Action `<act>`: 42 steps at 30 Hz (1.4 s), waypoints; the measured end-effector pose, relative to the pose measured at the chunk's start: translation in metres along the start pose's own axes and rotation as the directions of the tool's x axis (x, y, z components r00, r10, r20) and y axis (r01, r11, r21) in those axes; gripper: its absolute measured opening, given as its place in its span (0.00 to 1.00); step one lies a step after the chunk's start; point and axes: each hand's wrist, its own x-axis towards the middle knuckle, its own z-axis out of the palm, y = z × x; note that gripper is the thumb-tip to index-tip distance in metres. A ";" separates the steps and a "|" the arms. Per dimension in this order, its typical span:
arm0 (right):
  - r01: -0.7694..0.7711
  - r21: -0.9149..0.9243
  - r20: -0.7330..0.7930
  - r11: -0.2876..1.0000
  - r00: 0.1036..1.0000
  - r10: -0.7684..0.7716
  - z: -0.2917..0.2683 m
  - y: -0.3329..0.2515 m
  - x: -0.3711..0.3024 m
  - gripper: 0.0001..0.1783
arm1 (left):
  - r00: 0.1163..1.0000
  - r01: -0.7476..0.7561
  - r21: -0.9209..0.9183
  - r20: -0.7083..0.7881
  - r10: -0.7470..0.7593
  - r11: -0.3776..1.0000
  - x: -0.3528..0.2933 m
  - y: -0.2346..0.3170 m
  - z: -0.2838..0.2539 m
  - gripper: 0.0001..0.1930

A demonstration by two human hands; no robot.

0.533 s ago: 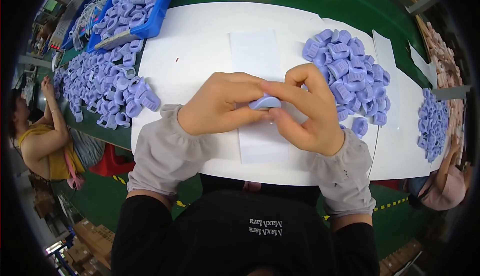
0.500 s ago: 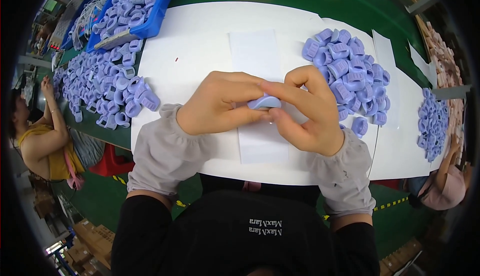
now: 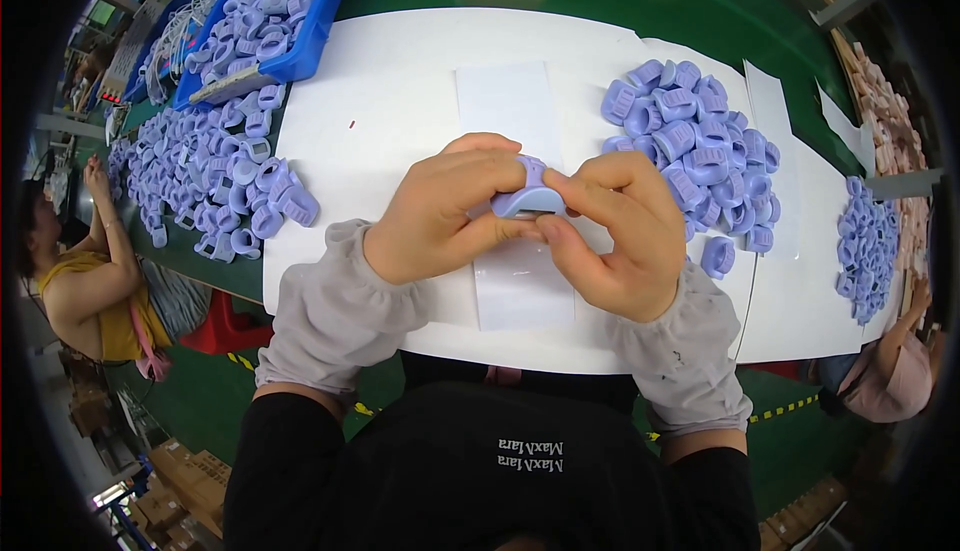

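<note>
Over the white table, a small lavender curved plastic casing [image 3: 529, 198] is held between both hands, its ribbed top and rounded edge showing. My left hand [image 3: 440, 206] pinches its left side with thumb and fingers. From the right, my right hand [image 3: 630, 236] grips the other side between thumb and forefinger. The casing's underside is mostly hidden by the thumbs. Below the hands lies a white sheet [image 3: 525, 296] in a glossy clear cover. A heap of similar lavender casings [image 3: 708, 146] sits just beyond my right hand.
At the left, more lavender pieces [image 3: 200, 171], some with small grey windows, spread beside a full blue bin [image 3: 300, 51]. Another lavender pile [image 3: 867, 251] lies far right. One person [image 3: 90, 271] sits at the left, another [image 3: 890, 376] at the right.
The casing has tipped so that more of its ribbed top shows. My right hand's raised fingers have come down and curled in, and both hands have shifted slightly.
</note>
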 end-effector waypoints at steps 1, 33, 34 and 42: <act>0.000 0.000 -0.002 1.000 1.000 0.000 0.001 0.000 -0.001 0.21 | 1.000 0.000 0.001 0.001 0.000 1.000 -0.002 -0.002 0.003 0.15; -0.107 -0.534 0.237 0.839 0.933 0.270 0.004 0.022 -0.012 0.15 | 0.770 0.568 -0.270 -0.161 -0.618 0.778 -0.001 -0.032 0.010 0.17; -0.105 -0.533 0.238 0.839 0.933 0.268 0.005 0.023 -0.012 0.15 | 0.769 0.567 -0.270 -0.163 -0.618 0.778 -0.001 -0.033 0.009 0.17; -0.103 -0.558 0.250 0.823 0.925 0.286 0.006 0.033 -0.015 0.13 | 0.919 0.394 -0.002 0.020 -0.394 0.919 -0.011 -0.039 0.006 0.21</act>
